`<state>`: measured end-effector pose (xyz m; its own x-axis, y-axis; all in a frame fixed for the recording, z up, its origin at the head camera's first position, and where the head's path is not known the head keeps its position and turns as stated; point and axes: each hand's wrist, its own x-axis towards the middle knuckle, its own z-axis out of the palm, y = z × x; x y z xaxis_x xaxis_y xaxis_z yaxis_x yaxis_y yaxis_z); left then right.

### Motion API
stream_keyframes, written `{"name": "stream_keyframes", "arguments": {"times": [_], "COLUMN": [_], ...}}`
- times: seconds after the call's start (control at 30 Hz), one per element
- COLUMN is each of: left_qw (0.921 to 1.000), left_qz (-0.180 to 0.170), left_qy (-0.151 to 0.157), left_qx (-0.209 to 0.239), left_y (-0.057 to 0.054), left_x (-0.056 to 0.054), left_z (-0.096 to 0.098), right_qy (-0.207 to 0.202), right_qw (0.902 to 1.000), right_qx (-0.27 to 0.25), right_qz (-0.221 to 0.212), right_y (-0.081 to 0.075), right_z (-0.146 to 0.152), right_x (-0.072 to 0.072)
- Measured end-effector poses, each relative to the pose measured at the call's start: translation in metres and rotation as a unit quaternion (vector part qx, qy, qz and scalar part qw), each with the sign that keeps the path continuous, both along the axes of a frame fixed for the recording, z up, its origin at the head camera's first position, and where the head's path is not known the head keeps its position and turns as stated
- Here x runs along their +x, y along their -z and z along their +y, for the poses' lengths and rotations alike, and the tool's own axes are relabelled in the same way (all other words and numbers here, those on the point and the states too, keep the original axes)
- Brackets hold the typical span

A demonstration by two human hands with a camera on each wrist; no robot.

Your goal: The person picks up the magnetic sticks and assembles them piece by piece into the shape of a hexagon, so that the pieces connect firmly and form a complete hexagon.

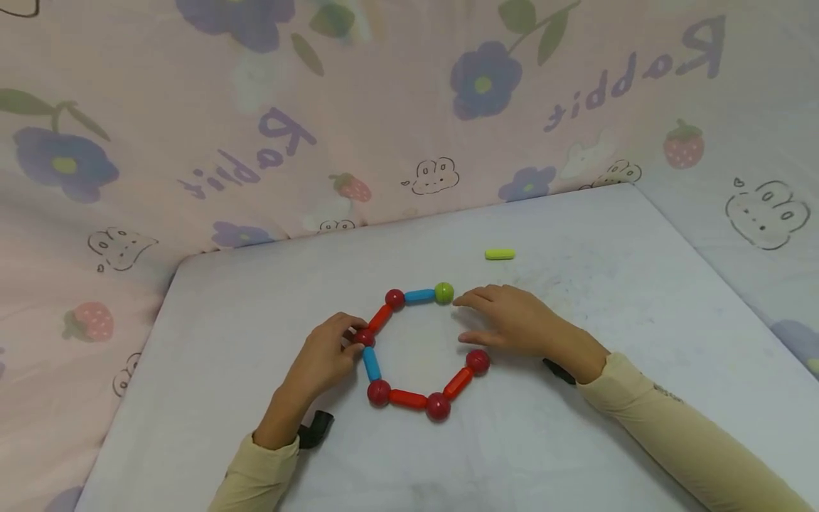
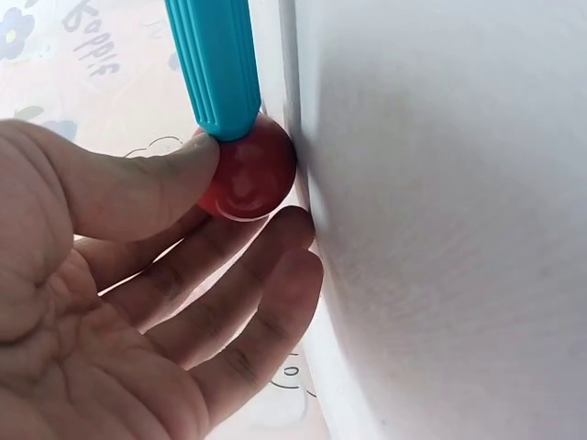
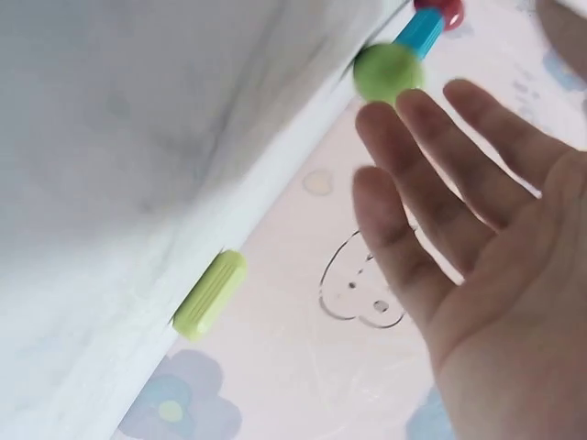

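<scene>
On the white table lies an unfinished ring of coloured rods and balls, open at its right side. My left hand (image 1: 328, 353) pinches the leftmost red ball (image 2: 252, 174) between thumb and fingers; a blue rod (image 2: 218, 69) joins it. My right hand (image 1: 512, 321) is spread with nothing in it. Its fingertips are close to the green ball (image 1: 444, 292) at one end of the chain, while its thumb is above the red ball (image 1: 477, 362) at the other end. Red rods (image 1: 407, 400) and another blue rod (image 1: 419, 295) link the other balls.
A loose yellow-green rod (image 1: 500, 254) lies farther back on the table (image 1: 256, 284), beyond my right hand. Behind the table hangs a pink cloth (image 1: 384, 107) printed with flowers and rabbits. Dark wrist-worn pieces (image 1: 316, 429) show beside my wrists.
</scene>
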<state>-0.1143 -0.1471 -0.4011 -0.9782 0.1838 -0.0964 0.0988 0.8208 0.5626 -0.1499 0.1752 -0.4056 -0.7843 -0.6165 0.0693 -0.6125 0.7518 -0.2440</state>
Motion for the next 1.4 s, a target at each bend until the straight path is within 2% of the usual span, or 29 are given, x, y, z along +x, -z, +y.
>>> {"name": "stream_keyframes", "arguments": {"times": [0.17,0.33,0.57,0.73,0.9,1.03,1.2,1.4], "left_qw": [1.0,1.0,0.9999,0.9997,0.9998,0.9998,0.9997,0.9998], "left_qz": [-0.004,-0.002,0.009,0.01,0.004,-0.009,-0.011,-0.011], "left_qy": [-0.001,-0.002,0.008,0.018,0.017,0.016,0.02,0.019], "left_qx": [0.001,0.006,0.011,0.012,0.01,0.012,0.004,-0.005], "left_y": [-0.001,0.002,0.002,0.002,0.001,0.0,-0.002,-0.005], "left_x": [-0.001,-0.001,0.003,0.004,0.005,0.007,0.007,0.006], "left_z": [-0.002,-0.004,-0.003,-0.001,0.001,0.003,0.004,0.004], "right_qy": [-0.043,-0.047,-0.025,-0.003,0.061,0.11,0.135,0.144], "right_qw": [0.9989,0.9987,0.9989,0.9998,0.998,0.9935,0.9902,0.9891], "right_qx": [0.007,0.02,0.02,0.017,0.017,0.025,0.02,0.004], "right_qz": [-0.019,0.008,0.033,0.011,0.005,-0.01,-0.032,-0.03], "right_y": [0.0,-0.001,0.0,-0.005,-0.01,-0.002,0.008,0.011], "right_z": [0.002,0.002,0.012,0.027,0.045,0.055,0.06,0.064], "right_x": [0.015,0.009,-0.011,-0.034,-0.07,-0.089,-0.093,-0.092]}}
